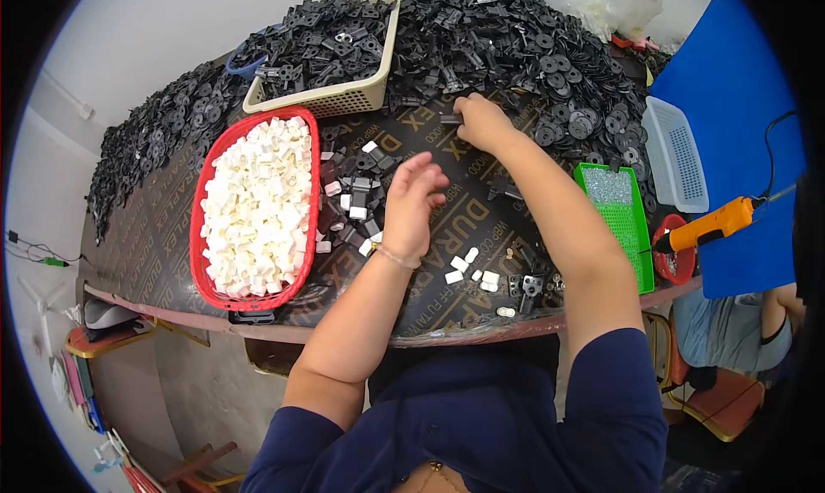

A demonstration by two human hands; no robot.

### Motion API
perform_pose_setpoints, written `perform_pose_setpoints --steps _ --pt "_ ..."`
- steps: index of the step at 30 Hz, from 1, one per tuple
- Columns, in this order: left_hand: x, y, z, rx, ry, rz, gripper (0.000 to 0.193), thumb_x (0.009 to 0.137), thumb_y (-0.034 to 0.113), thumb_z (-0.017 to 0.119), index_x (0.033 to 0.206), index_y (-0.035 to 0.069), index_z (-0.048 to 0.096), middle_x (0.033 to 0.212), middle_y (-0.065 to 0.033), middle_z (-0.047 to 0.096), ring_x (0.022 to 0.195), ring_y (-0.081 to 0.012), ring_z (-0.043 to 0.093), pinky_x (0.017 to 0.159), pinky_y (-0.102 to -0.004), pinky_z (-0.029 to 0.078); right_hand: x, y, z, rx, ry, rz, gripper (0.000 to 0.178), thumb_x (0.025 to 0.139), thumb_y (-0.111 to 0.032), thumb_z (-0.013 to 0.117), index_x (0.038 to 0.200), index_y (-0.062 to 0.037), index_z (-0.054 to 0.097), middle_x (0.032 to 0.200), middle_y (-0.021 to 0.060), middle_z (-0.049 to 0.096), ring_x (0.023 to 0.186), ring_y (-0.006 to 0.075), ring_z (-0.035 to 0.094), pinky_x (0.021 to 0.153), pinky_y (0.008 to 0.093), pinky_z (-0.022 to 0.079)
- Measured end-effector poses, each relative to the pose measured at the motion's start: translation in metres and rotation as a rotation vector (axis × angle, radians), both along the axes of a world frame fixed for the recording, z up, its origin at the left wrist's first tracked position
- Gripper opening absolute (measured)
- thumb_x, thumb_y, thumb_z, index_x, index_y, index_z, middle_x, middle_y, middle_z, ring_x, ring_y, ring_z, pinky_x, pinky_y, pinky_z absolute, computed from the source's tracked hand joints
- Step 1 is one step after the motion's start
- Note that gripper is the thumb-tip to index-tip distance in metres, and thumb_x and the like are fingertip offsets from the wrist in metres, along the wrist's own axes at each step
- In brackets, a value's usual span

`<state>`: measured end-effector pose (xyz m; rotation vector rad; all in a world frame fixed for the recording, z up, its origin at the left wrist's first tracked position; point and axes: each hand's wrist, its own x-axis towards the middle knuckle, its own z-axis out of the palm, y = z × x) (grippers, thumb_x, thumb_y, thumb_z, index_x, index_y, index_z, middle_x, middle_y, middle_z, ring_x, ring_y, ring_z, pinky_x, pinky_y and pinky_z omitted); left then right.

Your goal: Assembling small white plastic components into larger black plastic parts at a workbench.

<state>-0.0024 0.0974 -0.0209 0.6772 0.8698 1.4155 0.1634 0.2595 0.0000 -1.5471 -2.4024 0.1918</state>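
My right hand (485, 124) is closed at the near edge of the heap of black plastic parts (481, 29), its fingertips pinching a small black plastic part (449, 119). My left hand (412, 203) hovers over the table with fingers apart and slightly curled, holding nothing. Just left of it lies a cluster of black pieces with white caps (358, 203). Closer to me, several loose white caps (475, 267) lie beside a few black and metal pieces (528, 289).
A red basket (199, 235) full of white caps stands on the left. Behind it, a cream basket (348, 98) holds black parts. On the right are a green tray (640, 235) of small metal pieces, a white basket (679, 154) and an orange power screwdriver (709, 225) over a red bowl (683, 265).
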Motion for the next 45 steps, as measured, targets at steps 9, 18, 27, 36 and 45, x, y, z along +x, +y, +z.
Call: perform_pose_setpoints --steps 9,18,27,36,45 --pt "-0.003 -0.012 0.029 0.485 1.192 0.14 0.033 0.091 0.004 0.068 0.124 0.003 0.067 0.103 -0.0178 0.073 0.093 -0.032 0.072 0.081 -0.0361 0.057 0.029 -0.133 0.093 -0.091 0.618 0.078 0.038 0.085 -0.01 0.072 0.121 -0.0022 0.064 0.108 0.0183 0.073 0.092 0.0275 0.073 0.081 0.0359 0.056" --pt "-0.001 -0.008 0.032 -0.062 0.084 -0.304 0.048 0.098 0.004 0.052 0.146 0.008 0.044 0.112 -0.0118 0.064 0.1 -0.0259 0.071 0.079 -0.0323 0.056 0.097 -0.151 0.023 0.015 -0.09 -0.293 0.018 0.084 -0.003 0.066 0.102 -0.0017 0.068 0.099 0.02 0.071 0.099 0.038 0.069 0.086 0.046 0.056" --pt "0.001 -0.008 0.028 -0.074 -0.132 -0.463 0.045 0.101 0.003 0.051 0.145 0.005 0.044 0.117 -0.0145 0.065 0.106 -0.0266 0.07 0.094 -0.0392 0.058 0.065 -0.152 0.035 -0.048 0.587 -0.094 0.029 0.086 0.003 0.065 0.114 -0.0035 0.069 0.097 0.0093 0.07 0.087 0.0225 0.068 0.076 0.0377 0.058" --pt "0.003 -0.008 0.017 0.042 -0.084 -0.415 0.041 0.102 0.007 0.057 0.142 0.005 0.049 0.116 -0.0062 0.064 0.107 -0.015 0.064 0.097 -0.0361 0.055 0.033 -0.166 0.04 -0.16 0.878 0.038 0.041 0.079 0.004 0.075 0.119 0.0018 0.065 0.109 0.0075 0.06 0.087 0.0126 0.064 0.077 0.0256 0.055" --pt "-0.001 -0.009 0.018 0.007 -0.229 -0.424 0.028 0.101 0.009 0.059 0.13 0.008 0.057 0.119 -0.0049 0.065 0.106 -0.014 0.065 0.093 -0.0342 0.056 0.034 -0.167 0.039 -0.094 0.915 0.16 0.04 0.077 -0.01 0.081 0.115 -0.0046 0.071 0.114 0.0053 0.063 0.103 0.0188 0.062 0.09 0.0327 0.05"
